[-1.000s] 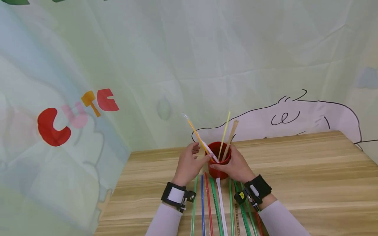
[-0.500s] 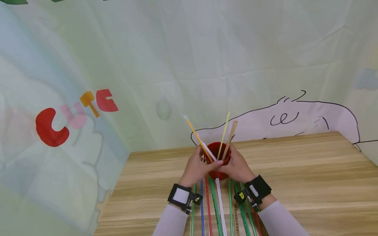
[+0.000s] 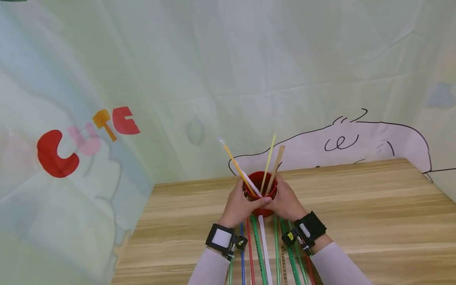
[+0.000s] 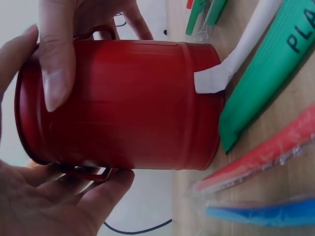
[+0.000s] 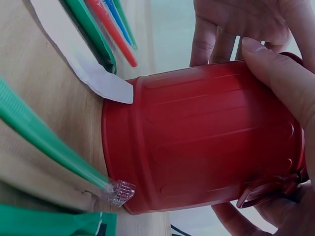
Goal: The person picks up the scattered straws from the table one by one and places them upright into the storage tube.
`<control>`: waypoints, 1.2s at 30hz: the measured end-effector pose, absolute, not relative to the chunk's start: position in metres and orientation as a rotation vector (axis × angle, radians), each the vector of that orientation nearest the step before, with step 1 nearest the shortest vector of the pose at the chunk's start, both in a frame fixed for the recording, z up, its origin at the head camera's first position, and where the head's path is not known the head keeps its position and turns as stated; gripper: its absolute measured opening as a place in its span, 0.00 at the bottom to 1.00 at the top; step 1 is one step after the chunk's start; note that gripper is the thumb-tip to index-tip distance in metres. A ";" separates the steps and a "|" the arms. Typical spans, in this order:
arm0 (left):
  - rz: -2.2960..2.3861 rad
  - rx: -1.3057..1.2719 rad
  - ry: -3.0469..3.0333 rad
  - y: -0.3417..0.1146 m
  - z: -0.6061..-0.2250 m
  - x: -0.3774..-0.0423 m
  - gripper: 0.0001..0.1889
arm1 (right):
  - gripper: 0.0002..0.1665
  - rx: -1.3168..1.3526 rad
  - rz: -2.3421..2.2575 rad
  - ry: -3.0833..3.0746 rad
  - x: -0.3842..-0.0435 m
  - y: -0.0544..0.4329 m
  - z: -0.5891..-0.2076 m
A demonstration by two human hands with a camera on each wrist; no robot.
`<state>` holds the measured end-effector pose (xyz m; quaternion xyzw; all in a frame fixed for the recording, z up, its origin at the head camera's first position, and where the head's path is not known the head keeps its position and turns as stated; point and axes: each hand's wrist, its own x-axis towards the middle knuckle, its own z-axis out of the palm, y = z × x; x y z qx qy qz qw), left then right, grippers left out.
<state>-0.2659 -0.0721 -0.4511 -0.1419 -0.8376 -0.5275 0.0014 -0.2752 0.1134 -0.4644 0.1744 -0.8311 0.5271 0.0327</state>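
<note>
A small red metal bucket (image 3: 263, 213) with side handles stands upright on the table, gripped from both sides. My left hand (image 3: 239, 205) holds its left side, fingers behind the handle and thumb across the front near the rim. On the opposite side, my right hand (image 3: 287, 202) grips it, its thumb (image 4: 55, 78) lying on the front wall in the left wrist view. Out of the bucket lean an orange straw (image 3: 232, 158), a white paper-wrapped straw (image 3: 245, 176), a yellow straw (image 3: 269, 157) and a brown-wrapped one (image 3: 278, 161). The two thumbs meet at the front rim.
Several straws lie side by side in front of the bucket, among them a blue straw (image 3: 243, 253), a red straw (image 3: 250, 253), a green-wrapped straw (image 3: 259, 247) and a white-wrapped straw (image 3: 265, 249). Some ends reach the bucket's base. A printed curtain (image 3: 228, 79) hangs behind the wooden table (image 3: 356, 198).
My left hand has moved right from the orange straw by the rim and taken hold of the bucket's left side. My right hand keeps its grip; the straws in the bucket look much the same.
</note>
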 end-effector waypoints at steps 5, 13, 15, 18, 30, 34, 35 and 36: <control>-1.659 -0.467 -2.609 -0.070 -0.455 -0.267 0.46 | 0.51 0.539 1.591 -2.566 -0.275 0.113 -0.464; -1.658 -0.406 -2.619 -0.067 -0.456 -0.266 0.47 | 0.50 0.568 1.531 -2.538 -0.276 0.115 -0.467; -1.650 -0.387 -2.624 -0.066 -0.456 -0.266 0.47 | 0.50 0.560 1.493 -2.549 -0.277 0.115 -0.468; -1.633 -0.358 -2.634 -0.066 -0.457 -0.266 0.46 | 0.50 0.552 1.438 -2.565 -0.277 0.115 -0.469; -1.572 -0.350 -2.651 -0.070 -0.452 -0.265 0.46 | 0.53 0.580 1.351 -2.608 -0.277 0.113 -0.461; -1.574 -0.364 -2.651 -0.069 -0.454 -0.266 0.45 | 0.54 0.597 1.331 -2.676 -0.274 0.120 -0.453; -1.574 -0.364 -2.652 -0.068 -0.454 -0.266 0.46 | 0.54 0.597 1.340 -2.701 -0.272 0.122 -0.451; -1.573 -0.364 -2.653 -0.068 -0.455 -0.267 0.45 | 0.55 0.577 1.353 -2.732 -0.271 0.124 -0.448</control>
